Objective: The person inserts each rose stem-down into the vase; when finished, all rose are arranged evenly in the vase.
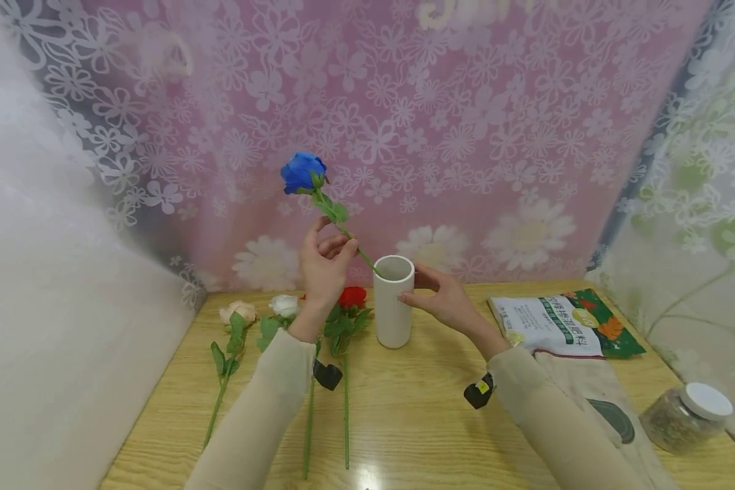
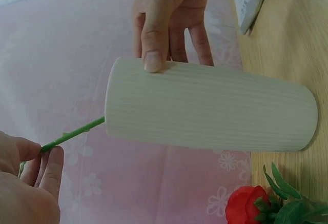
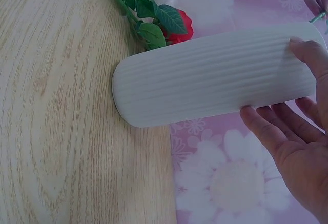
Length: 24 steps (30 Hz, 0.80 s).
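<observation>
A blue rose (image 1: 303,172) leans up and to the left, its green stem (image 2: 77,131) pinched between the thumb and fingers of my left hand (image 1: 326,269). The lower end of that stem passes over the rim into the mouth of a white ribbed vase (image 1: 393,316), where its tip is hidden. The vase stands upright on the wooden table. My right hand (image 1: 444,299) holds it near the top from the right, thumb on the near side and fingers round the far side. In the right wrist view the thumb and fingertips (image 3: 248,112) touch the ribbed wall.
Left of the vase lie a red rose (image 1: 352,296), a white rose (image 1: 284,305) and a cream rose (image 1: 237,312), stems toward me. At right are a white and green packet (image 1: 551,327), a beige cloth (image 1: 582,381) and a lidded jar (image 1: 682,418). A floral curtain (image 1: 373,136) hangs behind.
</observation>
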Each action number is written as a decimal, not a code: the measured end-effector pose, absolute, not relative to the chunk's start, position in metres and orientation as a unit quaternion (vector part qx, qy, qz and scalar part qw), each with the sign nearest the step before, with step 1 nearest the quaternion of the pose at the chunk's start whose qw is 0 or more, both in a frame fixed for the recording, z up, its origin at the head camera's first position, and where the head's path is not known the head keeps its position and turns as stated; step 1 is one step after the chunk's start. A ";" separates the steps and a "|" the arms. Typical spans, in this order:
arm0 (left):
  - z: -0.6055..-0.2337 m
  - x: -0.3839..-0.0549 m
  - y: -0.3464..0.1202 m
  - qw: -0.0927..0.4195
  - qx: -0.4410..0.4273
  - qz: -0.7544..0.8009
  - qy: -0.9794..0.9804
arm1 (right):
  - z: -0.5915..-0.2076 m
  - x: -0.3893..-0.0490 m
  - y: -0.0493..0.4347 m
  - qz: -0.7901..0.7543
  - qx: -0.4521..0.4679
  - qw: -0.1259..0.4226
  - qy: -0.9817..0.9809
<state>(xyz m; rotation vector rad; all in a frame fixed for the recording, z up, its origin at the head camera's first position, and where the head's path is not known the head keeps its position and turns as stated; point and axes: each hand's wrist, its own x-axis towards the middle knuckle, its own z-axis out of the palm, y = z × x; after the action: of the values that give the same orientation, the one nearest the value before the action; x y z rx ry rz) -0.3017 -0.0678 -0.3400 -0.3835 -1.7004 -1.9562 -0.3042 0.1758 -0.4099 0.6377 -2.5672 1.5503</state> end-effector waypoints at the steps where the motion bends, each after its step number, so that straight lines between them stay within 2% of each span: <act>1: -0.341 -0.302 -0.066 0.256 -0.142 -0.714 -0.636 | -0.410 -0.304 0.176 0.505 0.209 0.038 -0.836; 11: -0.352 -0.301 -0.054 0.244 -0.175 -0.654 -0.694 | -0.409 -0.303 0.175 0.517 0.206 0.029 -0.831; 24: -0.365 -0.303 -0.045 0.214 -0.175 -0.607 -0.745 | -0.410 -0.304 0.175 0.512 0.205 0.032 -0.834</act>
<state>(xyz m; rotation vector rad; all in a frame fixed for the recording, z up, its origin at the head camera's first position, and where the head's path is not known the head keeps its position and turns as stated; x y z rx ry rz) -0.3026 -0.0451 -0.3647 -0.4859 -2.0686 -1.6837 -0.3038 0.1755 -0.4103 0.6307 -2.5675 1.5764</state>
